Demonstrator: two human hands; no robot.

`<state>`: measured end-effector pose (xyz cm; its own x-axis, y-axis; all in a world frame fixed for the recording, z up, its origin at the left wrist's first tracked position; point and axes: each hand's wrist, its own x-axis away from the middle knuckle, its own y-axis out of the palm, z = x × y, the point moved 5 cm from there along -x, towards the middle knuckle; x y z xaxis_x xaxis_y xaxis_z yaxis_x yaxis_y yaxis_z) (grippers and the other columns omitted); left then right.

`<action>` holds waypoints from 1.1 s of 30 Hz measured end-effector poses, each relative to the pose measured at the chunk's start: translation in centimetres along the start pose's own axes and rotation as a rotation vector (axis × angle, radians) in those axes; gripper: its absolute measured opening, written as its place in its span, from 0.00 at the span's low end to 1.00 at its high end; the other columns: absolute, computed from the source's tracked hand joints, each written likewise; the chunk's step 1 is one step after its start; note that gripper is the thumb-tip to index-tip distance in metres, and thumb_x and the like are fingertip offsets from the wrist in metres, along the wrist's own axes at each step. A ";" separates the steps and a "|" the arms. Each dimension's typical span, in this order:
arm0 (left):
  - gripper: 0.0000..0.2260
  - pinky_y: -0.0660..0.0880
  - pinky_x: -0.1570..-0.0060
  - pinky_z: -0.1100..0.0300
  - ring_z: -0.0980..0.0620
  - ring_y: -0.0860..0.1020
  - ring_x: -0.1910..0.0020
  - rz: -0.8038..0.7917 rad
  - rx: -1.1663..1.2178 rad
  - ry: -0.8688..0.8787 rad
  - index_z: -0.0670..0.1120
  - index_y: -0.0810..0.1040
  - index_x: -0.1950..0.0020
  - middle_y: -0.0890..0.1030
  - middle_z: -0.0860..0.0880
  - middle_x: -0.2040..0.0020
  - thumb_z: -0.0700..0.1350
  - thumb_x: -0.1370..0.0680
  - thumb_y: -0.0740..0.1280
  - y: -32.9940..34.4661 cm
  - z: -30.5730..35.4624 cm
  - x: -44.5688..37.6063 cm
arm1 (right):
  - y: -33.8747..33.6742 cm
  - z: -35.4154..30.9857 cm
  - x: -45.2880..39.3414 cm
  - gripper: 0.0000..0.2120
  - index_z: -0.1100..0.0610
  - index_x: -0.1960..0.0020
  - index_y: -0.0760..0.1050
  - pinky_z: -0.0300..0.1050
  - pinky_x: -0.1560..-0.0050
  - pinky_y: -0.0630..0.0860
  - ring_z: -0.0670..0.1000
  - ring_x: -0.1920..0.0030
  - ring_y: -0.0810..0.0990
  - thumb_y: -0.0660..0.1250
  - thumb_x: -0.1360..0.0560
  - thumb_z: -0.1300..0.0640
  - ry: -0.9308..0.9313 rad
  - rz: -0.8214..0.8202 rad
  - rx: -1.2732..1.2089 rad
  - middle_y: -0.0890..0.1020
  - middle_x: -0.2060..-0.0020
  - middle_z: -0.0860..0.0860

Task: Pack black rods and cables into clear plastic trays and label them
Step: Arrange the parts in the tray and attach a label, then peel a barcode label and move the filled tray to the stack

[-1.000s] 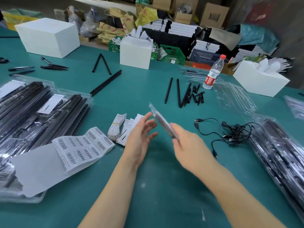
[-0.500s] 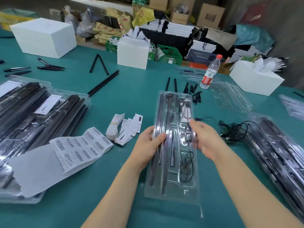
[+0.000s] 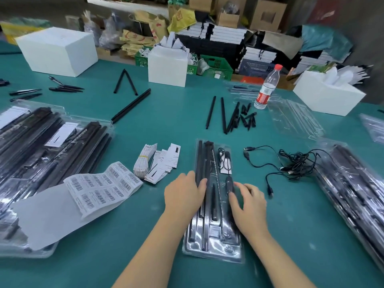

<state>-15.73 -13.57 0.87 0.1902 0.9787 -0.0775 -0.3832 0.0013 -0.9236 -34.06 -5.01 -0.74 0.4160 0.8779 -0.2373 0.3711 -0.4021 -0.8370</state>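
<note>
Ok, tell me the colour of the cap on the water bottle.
Red. The bottle cap shows in the head view, atop the clear bottle.

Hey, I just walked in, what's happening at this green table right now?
A person is packing kits. A clear plastic tray, already loaded with black rods and a coiled cable, lies flat on the table. The left hand and right hand both rest on it with fairly straight fingers. A sheet of barcode labels lies to the left; loose cables lie to the right.
</note>
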 end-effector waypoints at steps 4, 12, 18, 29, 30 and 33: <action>0.17 0.66 0.65 0.57 0.48 0.73 0.65 0.034 -0.036 0.031 0.50 0.77 0.48 0.72 0.50 0.48 0.58 0.16 0.53 -0.8 0.3 -0.1 | 0.2 0.2 -0.2 0.16 0.44 0.33 0.76 0.45 0.37 0.60 0.47 0.38 0.68 0.64 0.21 0.47 -0.023 -0.006 -0.042 0.75 0.42 0.44; 0.14 0.73 0.49 0.54 0.47 0.79 0.44 -0.055 -0.095 0.239 0.53 0.75 0.35 0.81 0.51 0.44 0.55 0.18 0.58 -5.5 -0.8 1.4 | 0.6 0.6 -0.3 0.17 0.42 0.32 0.75 0.45 0.39 0.61 0.46 0.40 0.67 0.64 0.21 0.47 -0.018 -0.008 -0.025 0.74 0.47 0.40; 0.13 0.70 0.55 0.53 0.45 0.72 0.40 -0.090 -0.383 0.035 0.50 0.73 0.37 0.79 0.47 0.44 0.46 0.21 0.63 -12.2 -9.5 -2.2 | 0.7 0.6 -0.4 0.18 0.41 0.31 0.73 0.49 0.34 0.62 0.49 0.37 0.68 0.62 0.20 0.46 0.013 -0.035 -0.030 0.77 0.42 0.44; 0.27 0.65 0.33 0.47 0.41 0.63 0.31 -0.401 -0.511 -0.022 0.56 0.64 0.23 0.71 0.46 0.30 0.39 0.22 0.57 -9.1 -16.4 -4.9 | 0.3 0.3 -0.2 0.18 0.41 0.30 0.73 0.49 0.35 0.62 0.49 0.36 0.68 0.60 0.19 0.46 0.019 -0.054 -0.030 0.77 0.41 0.45; 0.23 0.65 0.34 0.47 0.41 0.64 0.33 -0.378 -0.560 -0.005 0.55 0.67 0.26 0.72 0.46 0.33 0.43 0.22 0.61 -9.4 -16.4 -5.1 | 0.3 0.3 -0.1 0.18 0.41 0.30 0.72 0.49 0.35 0.62 0.49 0.36 0.68 0.60 0.19 0.46 0.022 -0.058 -0.032 0.77 0.41 0.45; 0.16 0.66 0.41 0.50 0.43 0.68 0.38 -0.361 -0.553 0.014 0.52 0.74 0.38 0.74 0.47 0.40 0.52 0.25 0.69 -10.9 -16.0 -5.0 | 0.2 0.4 -0.1 0.18 0.41 0.30 0.72 0.49 0.35 0.62 0.49 0.36 0.68 0.61 0.19 0.46 0.026 -0.063 -0.035 0.77 0.40 0.45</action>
<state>2.00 -21.82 5.32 0.2331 0.9337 0.2717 0.2265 0.2196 -0.9489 -34.39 -5.13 -1.12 0.4124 0.8948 -0.1710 0.4260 -0.3554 -0.8320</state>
